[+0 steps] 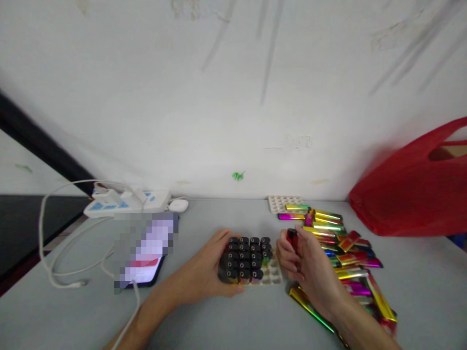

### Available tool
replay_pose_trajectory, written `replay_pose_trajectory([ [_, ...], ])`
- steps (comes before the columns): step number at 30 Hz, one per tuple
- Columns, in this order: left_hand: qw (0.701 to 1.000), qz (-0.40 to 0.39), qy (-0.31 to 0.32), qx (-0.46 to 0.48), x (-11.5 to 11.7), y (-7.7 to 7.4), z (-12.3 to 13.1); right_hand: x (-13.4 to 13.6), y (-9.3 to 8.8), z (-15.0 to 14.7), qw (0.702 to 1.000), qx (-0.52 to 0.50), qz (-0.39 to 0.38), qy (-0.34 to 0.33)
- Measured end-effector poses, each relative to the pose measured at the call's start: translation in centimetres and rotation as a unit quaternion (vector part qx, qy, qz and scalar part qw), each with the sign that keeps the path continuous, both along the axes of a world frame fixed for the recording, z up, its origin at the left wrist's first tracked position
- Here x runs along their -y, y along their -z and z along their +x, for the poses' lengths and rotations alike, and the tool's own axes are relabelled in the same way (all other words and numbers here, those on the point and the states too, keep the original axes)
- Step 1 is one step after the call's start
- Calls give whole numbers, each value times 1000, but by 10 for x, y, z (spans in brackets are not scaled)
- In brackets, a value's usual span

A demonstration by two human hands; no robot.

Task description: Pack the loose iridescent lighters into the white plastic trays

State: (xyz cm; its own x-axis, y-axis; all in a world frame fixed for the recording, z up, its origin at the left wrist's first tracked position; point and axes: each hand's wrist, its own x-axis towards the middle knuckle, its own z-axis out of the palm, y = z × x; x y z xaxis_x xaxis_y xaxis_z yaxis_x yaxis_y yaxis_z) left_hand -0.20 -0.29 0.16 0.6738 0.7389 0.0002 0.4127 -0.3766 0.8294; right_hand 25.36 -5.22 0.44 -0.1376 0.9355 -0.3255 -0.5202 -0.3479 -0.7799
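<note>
My left hand (pixel 206 270) is wrapped round the left side of a white holed tray (pixel 276 278), thumb at the front and fingers at the back. Upright lighters (pixel 244 255) with black tops fill most of the tray's holes in rows. Bare holes show along its right side. Just right of the tray, my right hand (pixel 310 265) grips a single lighter (pixel 292 236), black-topped with a dark red body, held upright. Beside and partly behind that hand lies a loose pile of shiny lighters (pixel 352 287) in gold, green, red and magenta.
A second holed tray (pixel 280 201) lies against the wall. To the left are a phone (pixel 151 253), a white power strip (pixel 127 206), a white charger (pixel 178 205) and looping white cables (pixel 54 262). A red plastic bag (pixel 412 194) stands at the right.
</note>
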Motion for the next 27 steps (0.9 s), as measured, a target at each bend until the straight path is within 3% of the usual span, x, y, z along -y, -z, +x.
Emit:
replay_pose_trajectory([
  [6, 1000, 9, 0, -5, 0, 3, -2, 0, 7, 2, 999, 25, -16, -18],
  [17, 1000, 6, 1, -7, 0, 2, -2, 1, 5, -5, 999, 36, -18, -22],
  [23, 1000, 2, 0, -7, 0, 0, 0, 1, 3, -4, 984, 135, 100, 62],
  [27, 1000, -2, 0, -6, 1, -2, 1, 1, -4, 1, 965, 195, 158, 72],
])
